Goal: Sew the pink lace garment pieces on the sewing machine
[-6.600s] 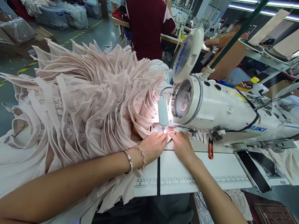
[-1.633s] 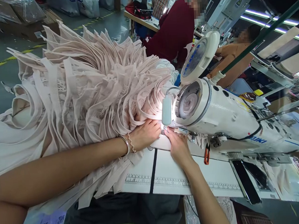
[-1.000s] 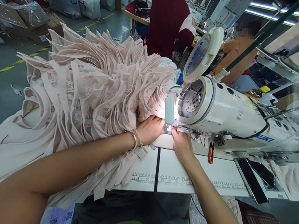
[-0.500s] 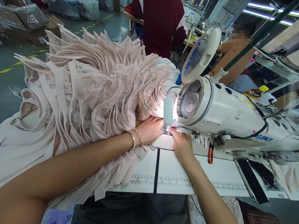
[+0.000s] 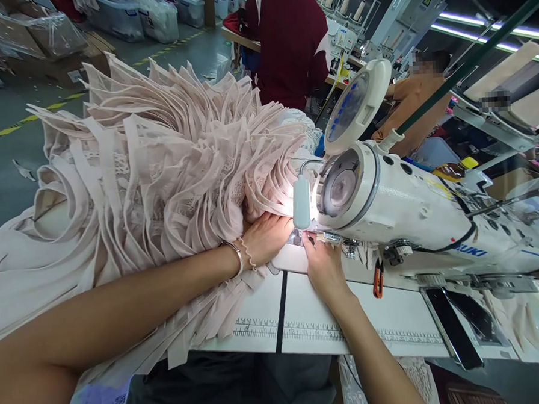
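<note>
1. Under the small lamp (image 5: 301,205), the left hand (image 5: 266,238) lies palm-down against pale pink garments (image 5: 181,164); whether it grips any cannot be told.
2. Near it, the right hand (image 5: 324,260) sets its fingertips by the sewing machine (image 5: 400,198), grip also unclear.
3. The garments heap leftward across the white table (image 5: 319,296).
4. Rightward lie orange snips (image 5: 378,280) and a phone (image 5: 452,325).

The floor (image 5: 1,180) is a dull grey-green with a slight shine, with small scraps lying on it, and yellow-and-black tape (image 5: 30,118) runs along it at the left. Cardboard boxes (image 5: 66,71), partly covered with clear plastic (image 5: 59,35), sit at the upper left, with see-through bins (image 5: 122,20) beyond. Farther back stands a table (image 5: 242,40) with a pale wooden edge. At the upper right, bright tube lights (image 5: 459,19) shine against the dark, near a grey pillar or cabinet (image 5: 411,17) bearing a warning triangle (image 5: 427,0)
</note>
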